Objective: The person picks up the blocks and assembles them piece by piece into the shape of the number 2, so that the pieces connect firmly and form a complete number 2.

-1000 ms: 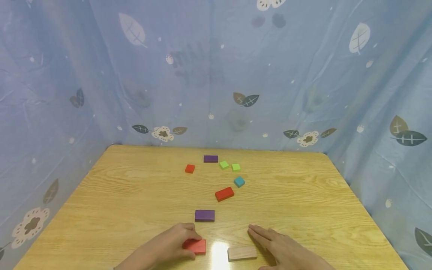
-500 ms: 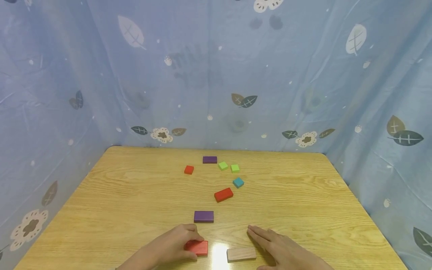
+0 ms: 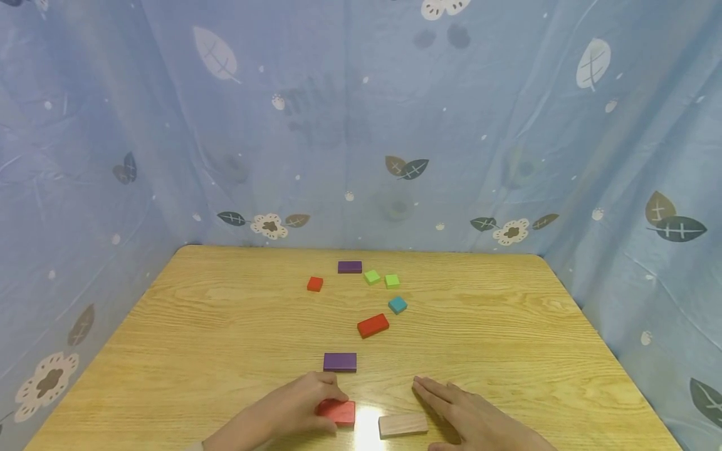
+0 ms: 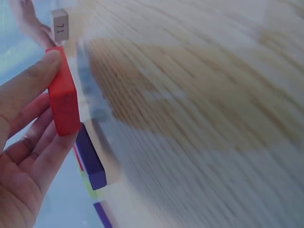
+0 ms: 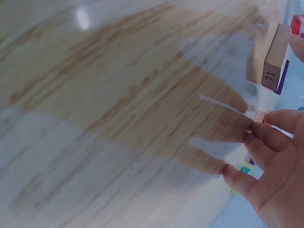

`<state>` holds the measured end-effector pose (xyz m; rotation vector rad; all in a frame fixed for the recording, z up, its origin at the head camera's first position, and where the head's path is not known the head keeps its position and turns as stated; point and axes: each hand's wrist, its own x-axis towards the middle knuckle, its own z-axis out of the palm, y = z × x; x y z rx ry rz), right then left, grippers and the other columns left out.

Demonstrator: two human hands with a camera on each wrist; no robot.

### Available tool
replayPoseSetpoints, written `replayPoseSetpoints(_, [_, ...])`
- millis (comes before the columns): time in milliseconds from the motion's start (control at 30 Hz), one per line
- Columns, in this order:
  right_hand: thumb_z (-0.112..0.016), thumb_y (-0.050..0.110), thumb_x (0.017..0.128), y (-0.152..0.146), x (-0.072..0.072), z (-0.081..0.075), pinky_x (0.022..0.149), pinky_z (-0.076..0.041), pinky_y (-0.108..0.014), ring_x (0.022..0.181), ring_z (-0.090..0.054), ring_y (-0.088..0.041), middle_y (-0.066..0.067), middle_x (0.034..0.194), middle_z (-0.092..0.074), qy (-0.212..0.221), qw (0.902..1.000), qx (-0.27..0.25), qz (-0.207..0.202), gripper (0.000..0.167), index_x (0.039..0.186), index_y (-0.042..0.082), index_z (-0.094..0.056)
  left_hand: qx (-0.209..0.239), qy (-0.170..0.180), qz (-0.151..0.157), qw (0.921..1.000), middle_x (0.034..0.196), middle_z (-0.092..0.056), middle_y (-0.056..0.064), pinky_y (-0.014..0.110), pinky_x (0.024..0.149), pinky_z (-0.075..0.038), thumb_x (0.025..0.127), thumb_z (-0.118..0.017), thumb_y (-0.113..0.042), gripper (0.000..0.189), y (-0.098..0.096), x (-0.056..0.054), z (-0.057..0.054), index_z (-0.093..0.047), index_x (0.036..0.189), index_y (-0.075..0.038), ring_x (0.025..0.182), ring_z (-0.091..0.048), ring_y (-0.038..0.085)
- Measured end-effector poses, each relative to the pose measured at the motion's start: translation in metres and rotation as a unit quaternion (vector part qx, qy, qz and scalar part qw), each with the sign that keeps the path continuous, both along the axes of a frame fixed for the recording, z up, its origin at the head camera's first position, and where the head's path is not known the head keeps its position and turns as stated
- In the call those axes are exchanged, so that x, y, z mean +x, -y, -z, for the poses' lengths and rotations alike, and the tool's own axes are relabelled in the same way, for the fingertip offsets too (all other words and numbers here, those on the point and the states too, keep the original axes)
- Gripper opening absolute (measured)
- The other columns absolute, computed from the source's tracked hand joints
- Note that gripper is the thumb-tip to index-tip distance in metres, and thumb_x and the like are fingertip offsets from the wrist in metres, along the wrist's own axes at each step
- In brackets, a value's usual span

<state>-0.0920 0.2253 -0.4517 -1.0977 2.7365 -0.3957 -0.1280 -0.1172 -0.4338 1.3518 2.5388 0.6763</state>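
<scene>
My left hand pinches a red rectangular block between thumb and fingers, low over the table's near side. In the left wrist view the thumb presses one long side of this block. To its right, across a narrow gap with a bright glare, lies a plain wooden block; the number 71 shows on its end in the right wrist view. Beside that block my right hand rests on the table with fingers extended, holding nothing. A purple block lies just beyond the left hand.
Farther back lie another red block, a teal piece, two light green pieces, a small red piece and a second purple block. A blue patterned curtain encloses the wooden table behind and at both sides.
My left hand has slid the red block a little to the right, narrowing the gap to the wooden block. The right hand stays in place; the head view has shifted slightly.
</scene>
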Motion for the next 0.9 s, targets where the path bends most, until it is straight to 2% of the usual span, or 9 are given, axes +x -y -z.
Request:
replayPoseSetpoints(200, [-0.049,0.056,0.093,-0.0001,0.0,0.0001,0.089,-0.049,-0.044,0.124,-0.049,-0.031,-0.006,0.15,-0.037,-0.002,1.0,-0.001,0.0,0.075,0.15,0.009,-0.032,0.01,-0.025,0.019,0.9995,0.09,-0.055,-0.011,0.01,0.067,-0.04,0.081,-0.074,-0.034,0.037,-0.0027,0.0007,0.0011,-0.072,0.107,-0.007,0.075,-0.041,-0.005])
replayPoseSetpoints(300, [-0.048,0.057,0.093,0.0002,0.0,0.0,0.089,-0.049,-0.043,0.124,-0.05,-0.031,-0.007,0.15,-0.037,-0.002,1.0,0.0,0.0,0.075,0.149,0.009,-0.032,0.005,-0.012,0.018,0.9998,0.09,-0.054,-0.012,0.01,0.065,-0.04,0.081,-0.074,-0.033,0.037,-0.0043,0.0007,0.002,-0.072,0.108,-0.007,0.074,-0.04,-0.004])
replayPoseSetpoints(467, [-0.047,0.056,0.094,0.0002,-0.0001,-0.0003,0.09,-0.048,-0.044,0.125,-0.049,-0.03,-0.007,0.15,-0.037,-0.003,1.0,0.0,-0.002,0.075,0.15,0.01,-0.032,-0.005,0.012,0.015,0.9998,0.096,-0.057,-0.013,0.013,0.071,-0.043,0.083,-0.074,-0.029,0.034,-0.0045,0.0024,0.0039,-0.071,0.11,-0.008,0.08,-0.045,-0.004])
replayPoseSetpoints(733, [-0.047,0.055,0.094,-0.0006,0.0006,0.0001,0.092,-0.048,-0.044,0.126,-0.048,-0.03,-0.007,0.15,-0.038,-0.013,0.9999,-0.002,-0.008,0.073,0.149,0.009,-0.032,0.007,0.009,0.025,0.9996,0.089,-0.052,-0.016,0.012,0.064,-0.039,0.084,-0.073,-0.029,0.035,-0.0049,0.0041,0.0068,-0.071,0.111,-0.008,0.074,-0.038,-0.004])
replayPoseSetpoints(900, [-0.047,0.054,0.095,-0.0011,0.0004,0.0002,0.093,-0.047,-0.043,0.127,-0.047,-0.029,-0.007,0.15,-0.038,-0.013,0.9998,-0.008,-0.01,0.072,0.15,0.01,-0.032,0.007,0.025,0.021,0.9995,0.087,-0.05,-0.016,0.012,0.062,-0.04,0.084,-0.072,-0.03,0.036,-0.0062,0.0055,0.0078,-0.071,0.113,-0.009,0.073,-0.04,-0.004])
